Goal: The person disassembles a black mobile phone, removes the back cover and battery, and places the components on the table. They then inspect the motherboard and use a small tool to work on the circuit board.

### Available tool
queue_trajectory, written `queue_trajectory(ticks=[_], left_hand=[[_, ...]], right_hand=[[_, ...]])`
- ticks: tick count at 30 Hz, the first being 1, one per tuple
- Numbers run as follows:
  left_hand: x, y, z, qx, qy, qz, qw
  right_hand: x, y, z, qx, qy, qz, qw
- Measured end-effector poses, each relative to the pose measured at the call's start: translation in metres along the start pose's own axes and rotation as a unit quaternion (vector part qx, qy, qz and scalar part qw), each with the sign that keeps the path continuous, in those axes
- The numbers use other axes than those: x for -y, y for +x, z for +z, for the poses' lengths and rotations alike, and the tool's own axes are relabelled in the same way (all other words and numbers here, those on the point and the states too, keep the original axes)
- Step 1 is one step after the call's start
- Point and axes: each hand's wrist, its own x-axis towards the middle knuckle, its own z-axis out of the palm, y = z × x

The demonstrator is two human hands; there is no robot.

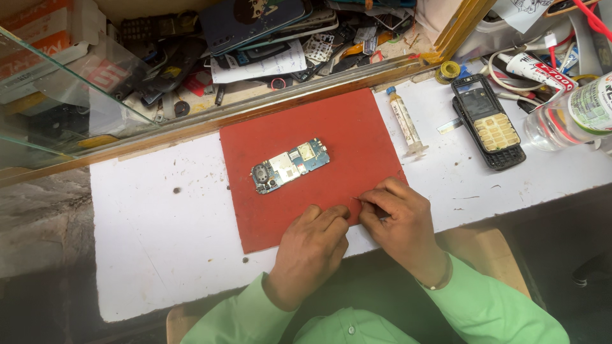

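Circuit board (291, 165): I see it bare at the centre of the red mat (344, 127), apart from both hands.
Right hand (398, 213): fingertips pinch something tiny at the mat's lower edge.
Left hand (312, 248): curled, knuckles down, just beside it.
Upper right: syringe (405, 121), black phone frame (488, 121).

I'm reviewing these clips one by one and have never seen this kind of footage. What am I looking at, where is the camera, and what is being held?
This is one view from a camera worn on a person's head, looking down at their own bare hands over a white worktable. A red mat lies on it with a bare phone circuit board in the middle. Beside the mat lie a syringe and an opened black phone. The left hand rests curled on the mat's edge. The right hand pinches something thin, too small to identify.
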Motion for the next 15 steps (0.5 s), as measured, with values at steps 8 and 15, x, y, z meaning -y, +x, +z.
queue_trajectory(ticks=[8, 15], left_hand=[[-0.0004, 0.0001, -0.0001, -0.003, 0.004, -0.002, 1.0], [0.0003, -0.0009, 0.0018, 0.002, 0.009, -0.007, 1.0]], right_hand=[[-0.0003, 0.0011, -0.0033, 0.012, 0.037, 0.014, 0.999], [-0.0008, -0.0007, -0.0009, 0.0, 0.01, 0.01, 1.0]])
